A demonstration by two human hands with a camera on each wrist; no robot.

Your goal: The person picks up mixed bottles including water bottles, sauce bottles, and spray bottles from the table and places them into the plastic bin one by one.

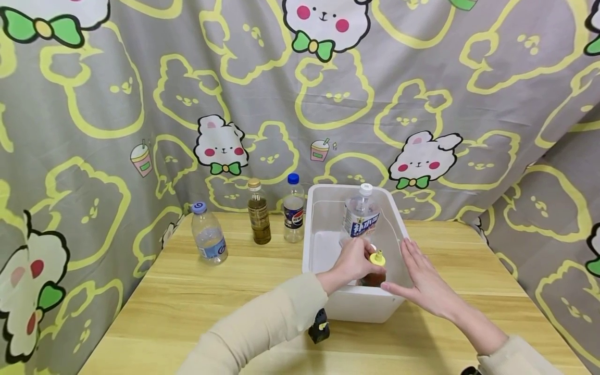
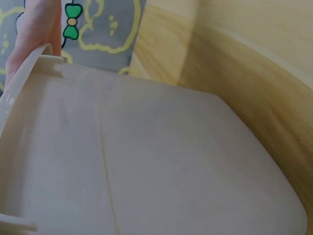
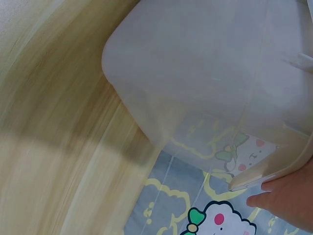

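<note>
Yellow-capped bottle (image 1: 374,279): held inside the near end of the white bin (image 1: 356,304); base hidden by the near wall.
Long axis: seen as near upright, cap up.
Left grip (image 1: 352,262): curled about this bottle from its left, just below the cap; nearer of the 2 hands.
Right grip (image 1: 427,286): laid on the bin's right rim, fingers extended, nothing grasped; bottle placed just left of its thumb.

Left sleeve (image 1: 253,317) is cream, long, creased; left cuff (image 1: 307,296) is plain, same cream; black wrist unit (image 1: 320,328) with small yellow mark sits just below left cuff; right sleeve (image 1: 520,359), also cream, lies well right of left cuff.
</note>
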